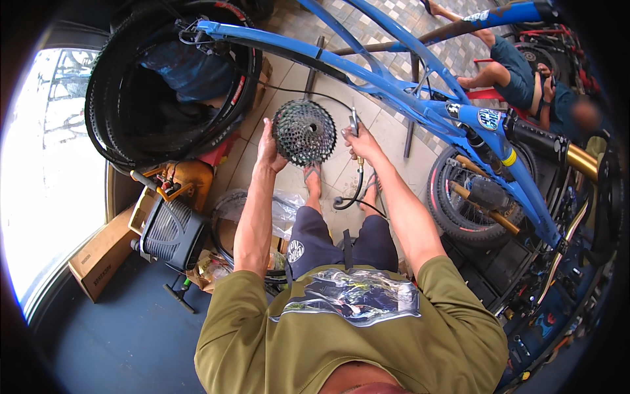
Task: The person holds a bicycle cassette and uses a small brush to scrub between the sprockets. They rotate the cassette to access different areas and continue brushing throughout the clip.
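Observation:
My left hand [270, 148] grips a bicycle cassette [304, 133] by its left edge, fingers partly hidden behind it. The many-toothed dark metal sprockets face up toward me, the smallest ring nearest. Just to the right, my right hand [363, 144] is closed around an air blow gun [355, 121]. Its nozzle points away from me, alongside the cassette without touching it. A black hose [359, 190] with a brass-coloured fitting hangs from the gun toward my feet.
A blue bike frame [387, 84] crosses above and right of my hands. Black tyres [98, 111] stand at upper left; a wheel [441, 209] lies right. A cardboard box [102, 255] and a black ribbed device [172, 230] sit left. Another person [513, 77] sits at upper right.

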`<state>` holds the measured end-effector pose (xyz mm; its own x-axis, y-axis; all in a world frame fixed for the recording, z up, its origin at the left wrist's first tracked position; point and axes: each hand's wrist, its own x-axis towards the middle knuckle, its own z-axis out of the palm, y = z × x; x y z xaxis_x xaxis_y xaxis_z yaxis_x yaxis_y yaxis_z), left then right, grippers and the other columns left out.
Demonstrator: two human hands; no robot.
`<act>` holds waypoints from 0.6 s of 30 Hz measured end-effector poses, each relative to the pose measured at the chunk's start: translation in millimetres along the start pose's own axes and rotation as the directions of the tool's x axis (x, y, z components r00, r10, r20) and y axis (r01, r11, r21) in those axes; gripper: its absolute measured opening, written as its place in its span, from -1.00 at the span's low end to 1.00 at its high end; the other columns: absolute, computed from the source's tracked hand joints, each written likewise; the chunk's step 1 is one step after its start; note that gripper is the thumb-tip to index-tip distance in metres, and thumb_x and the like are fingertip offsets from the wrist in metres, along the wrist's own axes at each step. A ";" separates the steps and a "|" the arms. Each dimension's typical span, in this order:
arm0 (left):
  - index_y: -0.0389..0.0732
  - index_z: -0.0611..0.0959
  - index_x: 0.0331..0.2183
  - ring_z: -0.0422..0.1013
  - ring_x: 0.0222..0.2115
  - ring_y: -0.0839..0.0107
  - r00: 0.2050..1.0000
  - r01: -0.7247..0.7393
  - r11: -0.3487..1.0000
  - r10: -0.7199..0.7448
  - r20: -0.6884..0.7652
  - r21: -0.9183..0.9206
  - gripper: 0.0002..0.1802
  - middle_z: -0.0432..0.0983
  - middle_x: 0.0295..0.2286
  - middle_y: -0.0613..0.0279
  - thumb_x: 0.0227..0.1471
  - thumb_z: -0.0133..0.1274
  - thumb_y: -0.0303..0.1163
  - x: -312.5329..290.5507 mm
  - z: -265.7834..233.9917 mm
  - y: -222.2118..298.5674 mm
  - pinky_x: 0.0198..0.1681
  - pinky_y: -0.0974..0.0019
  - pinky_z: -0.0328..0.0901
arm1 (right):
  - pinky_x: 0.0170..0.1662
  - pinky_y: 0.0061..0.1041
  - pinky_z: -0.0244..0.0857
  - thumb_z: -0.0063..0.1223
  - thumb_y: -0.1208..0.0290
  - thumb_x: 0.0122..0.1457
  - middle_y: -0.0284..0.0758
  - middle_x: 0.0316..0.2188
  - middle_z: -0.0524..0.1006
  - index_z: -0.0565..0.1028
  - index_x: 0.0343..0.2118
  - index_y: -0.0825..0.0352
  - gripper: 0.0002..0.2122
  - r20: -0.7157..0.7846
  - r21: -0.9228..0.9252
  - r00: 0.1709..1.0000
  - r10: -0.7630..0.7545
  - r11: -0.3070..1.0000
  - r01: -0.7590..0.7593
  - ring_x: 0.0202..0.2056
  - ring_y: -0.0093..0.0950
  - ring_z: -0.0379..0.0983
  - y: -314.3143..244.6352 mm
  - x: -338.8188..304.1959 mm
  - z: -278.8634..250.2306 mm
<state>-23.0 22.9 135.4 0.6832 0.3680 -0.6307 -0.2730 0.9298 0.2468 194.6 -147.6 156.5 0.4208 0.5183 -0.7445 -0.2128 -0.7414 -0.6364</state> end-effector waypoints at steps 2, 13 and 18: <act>-0.19 0.48 0.20 0.47 0.07 0.05 0.999 -0.049 0.996 0.048 -0.018 -0.069 -0.23 0.51 0.10 0.03 0.37 -0.37 0.24 5.0 -4.0 -5.7 0.17 -0.09 0.37 | -0.35 -0.20 0.48 0.05 0.01 0.34 -0.14 -0.44 0.58 0.34 -0.08 0.39 -0.55 -0.109 -0.261 0.992 -0.059 0.965 0.029 -0.45 -0.24 0.58 19.7 6.8 -3.7; -0.02 0.46 0.24 0.39 0.16 0.07 0.903 -0.326 0.919 0.233 -0.362 -0.222 -0.23 0.45 0.18 0.21 0.37 -0.54 0.25 44.0 -62.8 -23.6 0.28 -0.16 0.25 | -0.02 -0.07 0.43 -0.01 0.03 0.33 0.08 -0.20 0.63 0.51 -0.01 0.37 -0.56 0.209 -0.811 0.976 -0.064 0.547 0.209 -0.08 0.01 0.58 -9.2 -65.0 24.0; -0.01 0.48 0.22 0.36 0.18 0.08 0.875 -0.395 0.885 0.281 -0.394 -0.246 -0.21 0.44 0.19 0.23 0.33 -0.50 0.29 57.8 -76.6 -29.7 0.29 -0.18 0.21 | -0.04 -0.04 0.43 -0.02 0.09 0.32 -0.01 -0.20 0.65 0.58 -0.09 0.30 -0.64 0.275 -0.789 0.952 -0.136 0.533 0.304 -0.11 0.01 0.58 -17.7 -65.7 49.3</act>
<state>-27.4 16.3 35.2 0.2544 0.5820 -0.7724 -0.6784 0.6766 0.2864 127.2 -147.5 206.8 0.1874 0.7112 -0.6776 0.7105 -0.5745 -0.4065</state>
